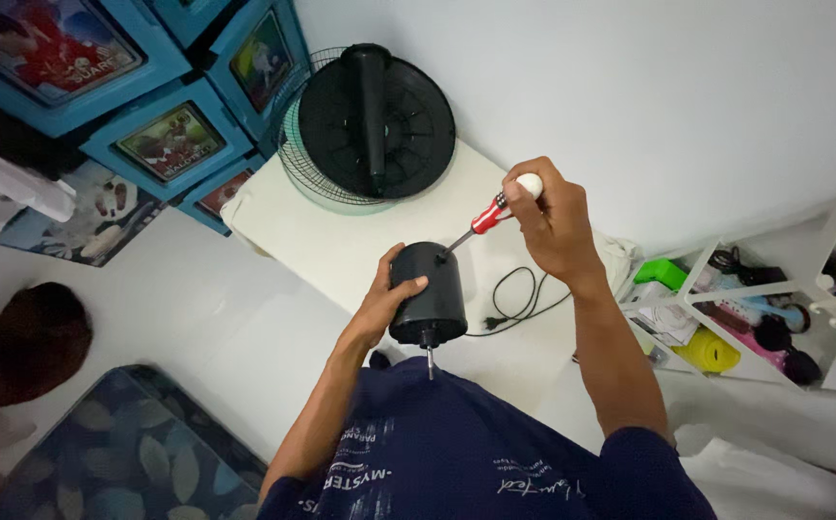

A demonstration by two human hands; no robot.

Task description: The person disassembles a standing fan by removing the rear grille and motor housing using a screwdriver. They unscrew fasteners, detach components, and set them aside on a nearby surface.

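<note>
My left hand point(389, 294) grips a black cylindrical fan motor housing point(430, 299), its metal shaft pointing toward me. My right hand point(555, 223) holds a screwdriver point(491, 214) with a red and white handle. Its tip is set into the far end of the housing. Both hands hover over a white table point(341, 241). A black power cord point(516, 300) trails from the housing across the table to the right.
A black fan base and wire grille point(372, 125) lean at the table's far end. Blue storage drawers point(148, 87) stand at the left. A white shelf point(755, 308) with bottles and small items stands at the right. A patterned mat point(119, 453) and dark cloth point(28, 342) lie on the floor.
</note>
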